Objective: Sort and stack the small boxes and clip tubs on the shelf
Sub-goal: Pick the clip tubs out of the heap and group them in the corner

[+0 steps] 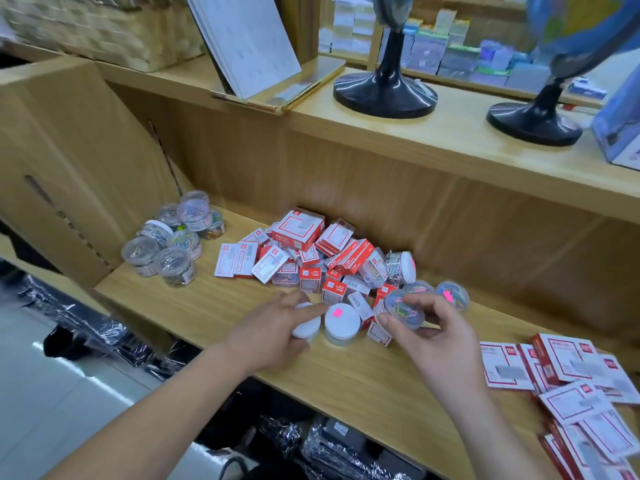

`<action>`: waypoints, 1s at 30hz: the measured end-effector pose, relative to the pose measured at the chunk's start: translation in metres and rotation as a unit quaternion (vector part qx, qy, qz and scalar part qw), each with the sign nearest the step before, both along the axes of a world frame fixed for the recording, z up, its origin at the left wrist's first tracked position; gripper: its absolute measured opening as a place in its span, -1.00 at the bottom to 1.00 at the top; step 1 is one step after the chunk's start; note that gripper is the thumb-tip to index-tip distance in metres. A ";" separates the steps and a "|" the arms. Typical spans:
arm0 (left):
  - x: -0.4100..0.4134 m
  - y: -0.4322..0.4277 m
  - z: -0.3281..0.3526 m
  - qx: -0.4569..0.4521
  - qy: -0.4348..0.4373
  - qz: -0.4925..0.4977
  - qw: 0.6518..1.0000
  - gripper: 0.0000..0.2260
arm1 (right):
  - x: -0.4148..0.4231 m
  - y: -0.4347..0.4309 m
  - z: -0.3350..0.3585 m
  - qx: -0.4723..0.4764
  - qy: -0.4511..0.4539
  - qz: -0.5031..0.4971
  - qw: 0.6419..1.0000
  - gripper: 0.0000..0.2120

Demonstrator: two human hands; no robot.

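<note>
A jumbled pile of small red-and-white boxes (304,252) lies mid-shelf on the wooden shelf (214,306). My left hand (273,329) grips a white-lidded clip tub (306,327) standing at the pile's front edge. Beside it stands a second white-lidded tub with a pink sticker (342,323). My right hand (436,337) holds a clear tub of coloured clips (403,308) just above the shelf. More clear tubs (452,294) lie behind it. Several clip tubs (173,244) are grouped and partly stacked at the left. Larger red-and-white boxes (568,372) are stacked at the right.
A cardboard carton (62,161) bounds the shelf's left end. On the shelf above stand two black globe stands (384,90) and a propped white book (249,43). Plastic-wrapped goods (322,445) sit below the shelf's front edge.
</note>
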State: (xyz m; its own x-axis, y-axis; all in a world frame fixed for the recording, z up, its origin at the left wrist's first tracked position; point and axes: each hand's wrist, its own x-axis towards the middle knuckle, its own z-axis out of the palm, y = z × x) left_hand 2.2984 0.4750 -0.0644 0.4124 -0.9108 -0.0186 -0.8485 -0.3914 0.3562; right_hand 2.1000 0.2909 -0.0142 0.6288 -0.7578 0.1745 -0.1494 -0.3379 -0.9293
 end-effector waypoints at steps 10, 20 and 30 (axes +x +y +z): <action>-0.038 -0.030 0.030 -0.209 0.072 0.058 0.973 -0.58 | 0.016 0.014 0.009 0.039 -0.042 -0.037 0.998 -0.69; -0.062 -0.038 -0.007 -0.202 0.120 0.114 0.965 -0.52 | 0.021 0.012 0.021 0.018 -0.017 -0.026 0.999 -0.66; 0.008 0.061 0.038 -0.306 0.093 0.204 0.925 -0.46 | 0.101 0.053 0.036 -0.026 -0.019 0.061 0.998 -0.66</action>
State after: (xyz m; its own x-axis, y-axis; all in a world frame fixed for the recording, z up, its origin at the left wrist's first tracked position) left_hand 2.3066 0.5358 -0.0259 0.7664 -0.5426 0.3438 -0.5754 -0.3421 0.7429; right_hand 2.2012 0.3440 0.0215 0.7077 -0.6655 0.2370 -0.0701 -0.3999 -0.9139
